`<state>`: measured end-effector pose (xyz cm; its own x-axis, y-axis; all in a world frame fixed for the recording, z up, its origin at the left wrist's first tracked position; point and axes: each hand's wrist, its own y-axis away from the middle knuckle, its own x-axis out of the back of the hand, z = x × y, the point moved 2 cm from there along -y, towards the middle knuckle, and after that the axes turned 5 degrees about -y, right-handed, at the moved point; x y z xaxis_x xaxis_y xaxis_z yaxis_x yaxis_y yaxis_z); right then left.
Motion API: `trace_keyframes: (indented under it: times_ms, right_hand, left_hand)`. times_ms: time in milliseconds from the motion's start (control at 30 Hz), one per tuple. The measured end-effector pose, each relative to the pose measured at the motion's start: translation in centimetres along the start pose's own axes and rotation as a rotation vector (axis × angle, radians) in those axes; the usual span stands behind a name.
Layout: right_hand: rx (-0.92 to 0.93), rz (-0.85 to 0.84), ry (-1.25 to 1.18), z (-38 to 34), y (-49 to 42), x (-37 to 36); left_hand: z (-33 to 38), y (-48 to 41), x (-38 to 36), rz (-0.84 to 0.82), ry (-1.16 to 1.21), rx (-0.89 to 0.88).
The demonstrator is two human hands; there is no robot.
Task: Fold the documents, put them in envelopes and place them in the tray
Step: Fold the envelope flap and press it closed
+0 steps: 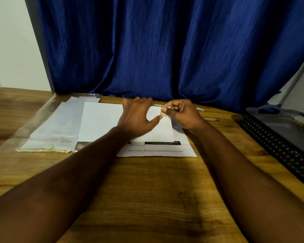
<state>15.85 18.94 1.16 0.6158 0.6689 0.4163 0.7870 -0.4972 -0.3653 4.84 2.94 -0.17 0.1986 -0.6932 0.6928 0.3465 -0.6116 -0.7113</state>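
Observation:
A white envelope (102,121) lies flat on the wooden table, on top of a printed document (156,151) whose lower edge with a black bar shows beneath it. My left hand (137,118) presses down on the envelope with fingers spread. At the envelope's far right corner, my right hand (181,113) pinches a small pale strip (163,112) between thumb and forefinger. The dark mesh tray (277,146) stands at the right edge of the table.
A clear plastic sleeve with more envelopes (53,127) lies to the left. A pencil (211,119) rests on the table right of my right hand. A blue curtain (165,50) hangs behind the table.

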Motion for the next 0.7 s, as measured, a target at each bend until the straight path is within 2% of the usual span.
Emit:
trace_keyframes:
  times_ms: [133, 233, 333, 467, 567, 633, 700]
  right_hand:
    - [-0.023, 0.074, -0.071, 0.5, -0.5, -0.1]
    - [-0.014, 0.215, -0.103, 0.4, -0.4, 0.2]
    - [-0.060, 0.356, -0.135, 1.1, -0.9, 0.9]
    - [-0.109, 0.425, -0.260, 1.2, -1.2, 1.2]
    - [-0.121, 0.480, -0.374, 0.8, -1.2, 1.0]
    - [-0.134, 0.507, -0.403, 0.8, -1.2, 0.9]
    - [-0.147, 0.502, -0.416, 0.7, -1.2, 0.7]
  left_hand:
    - [0.0, -0.2, 0.4, 0.012, -0.024, -0.007]
    - [0.3, -0.3, 1.0, 0.043, -0.081, -0.027]
    - [0.9, -0.5, 1.5, 0.050, -0.125, 0.040]
    - [0.7, -0.5, 1.6, 0.086, -0.110, 0.106]
    - [0.4, -0.3, 1.8, 0.171, -0.058, 0.221]
    - [0.1, -0.2, 2.0, 0.242, -0.025, 0.357]
    - [-0.5, -0.2, 2.1, 0.267, 0.113, 0.514]
